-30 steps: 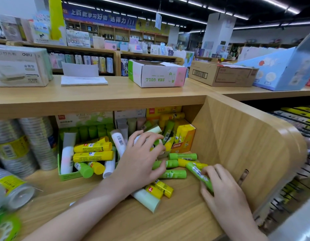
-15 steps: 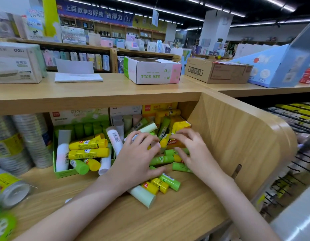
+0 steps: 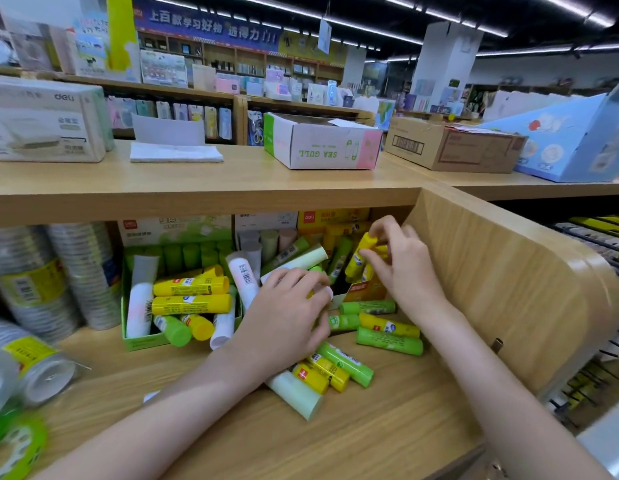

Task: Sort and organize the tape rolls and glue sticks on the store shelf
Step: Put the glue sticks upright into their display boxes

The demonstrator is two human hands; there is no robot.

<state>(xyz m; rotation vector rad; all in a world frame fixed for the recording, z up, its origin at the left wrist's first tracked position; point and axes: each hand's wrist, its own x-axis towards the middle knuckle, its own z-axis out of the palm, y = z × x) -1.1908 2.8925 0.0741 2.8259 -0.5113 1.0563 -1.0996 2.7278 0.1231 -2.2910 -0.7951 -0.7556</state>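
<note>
Meanwhile right hand (image 3: 401, 271) pinches a yellow glue stick (image 3: 361, 252).

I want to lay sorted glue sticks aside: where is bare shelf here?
Bare wood lies at the front of the lower shelf, between the forearms, and between the tape rolls and green tray. Around both hands, loose glue sticks crowd it.

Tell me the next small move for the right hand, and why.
Probably lower the yellow glue stick that the right hand pinches into the yellow box just below it. Other yellow sticks already stand there, while loose green and yellow sticks on the shelf await sorting.
</note>
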